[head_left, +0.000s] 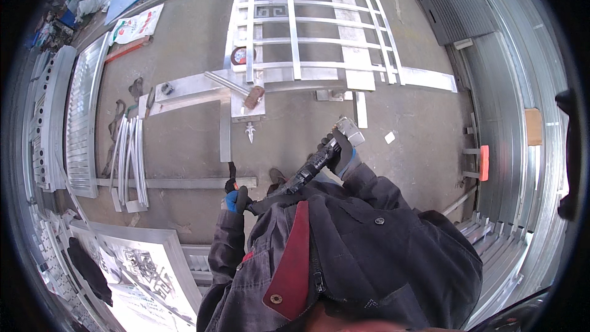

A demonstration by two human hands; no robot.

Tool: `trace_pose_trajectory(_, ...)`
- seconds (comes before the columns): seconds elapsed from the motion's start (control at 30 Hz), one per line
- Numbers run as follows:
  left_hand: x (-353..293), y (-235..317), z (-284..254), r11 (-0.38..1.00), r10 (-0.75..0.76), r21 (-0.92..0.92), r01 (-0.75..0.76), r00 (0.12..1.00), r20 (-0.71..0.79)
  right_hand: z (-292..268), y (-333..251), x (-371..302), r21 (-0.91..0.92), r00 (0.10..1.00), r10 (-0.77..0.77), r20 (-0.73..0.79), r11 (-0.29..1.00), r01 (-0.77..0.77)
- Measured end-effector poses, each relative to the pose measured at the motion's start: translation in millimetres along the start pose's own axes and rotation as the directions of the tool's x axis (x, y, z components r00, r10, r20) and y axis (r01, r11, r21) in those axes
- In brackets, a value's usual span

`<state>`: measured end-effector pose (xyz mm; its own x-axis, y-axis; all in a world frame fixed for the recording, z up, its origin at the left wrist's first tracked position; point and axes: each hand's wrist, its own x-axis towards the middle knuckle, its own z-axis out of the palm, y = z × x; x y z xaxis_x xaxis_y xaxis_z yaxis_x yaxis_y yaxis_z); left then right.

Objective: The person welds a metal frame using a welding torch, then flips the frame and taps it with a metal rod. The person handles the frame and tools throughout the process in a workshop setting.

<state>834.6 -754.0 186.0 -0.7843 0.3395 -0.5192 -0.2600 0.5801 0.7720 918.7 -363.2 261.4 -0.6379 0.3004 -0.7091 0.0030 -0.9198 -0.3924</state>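
Across the front of my dark jacket lies a long black tool (313, 169) with a silver, block-shaped head; its exact kind is unclear. My right hand (342, 155), in a black and blue glove, is closed around it just behind the head. To the left, my left hand (236, 199), gloved the same way, is closed on a slim black piece with an orange patch (232, 177) that sticks out ahead of it. The black tool's rear end reaches close to this hand. Beyond both hands, a silver metal frame of bars (295, 40) rests on flat supports.
A hammer (253, 96) lies on a support at the frame's near-left corner, close to a spearhead ornament (249, 132). Bent silver strips (129, 163) lie on the floor at left. Metal profiles (501, 86) line the right side. A white panel (138, 270) leans at lower left.
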Motion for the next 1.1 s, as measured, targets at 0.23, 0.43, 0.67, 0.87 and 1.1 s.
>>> trace_pose_trajectory(0.23, 27, -1, -35, 0.994, 0.079, -0.074, -0.084, 0.995, -0.065, 22, 14, 0, 0.047, 0.997, -0.024, 0.070, 0.999, 0.021)
trace_pose_trajectory(0.43, 44, 8, -52, 0.974, 0.152, -0.168, -0.153, 0.988, -0.020, 61, 4, 19, 0.007, 0.991, 0.068, 0.117, 0.998, -0.069)
trace_pose_trajectory(0.67, 28, 21, -87, 0.925, 0.048, -0.363, -0.113, 0.982, -0.183, 113, 13, 60, -0.080, 0.946, 0.296, 0.132, 0.954, -0.288)
trace_pose_trajectory(0.87, 27, 59, -115, 0.952, 0.082, -0.265, -0.154, 0.961, -0.264, 160, 23, 76, -0.195, 0.961, 0.240, 0.136, 0.958, -0.211)
trace_pose_trajectory(1.1, 67, 80, -168, 0.941, 0.097, -0.280, -0.191, 0.943, -0.317, 221, 43, 114, -0.174, 0.947, 0.203, 0.248, 0.971, -0.162)
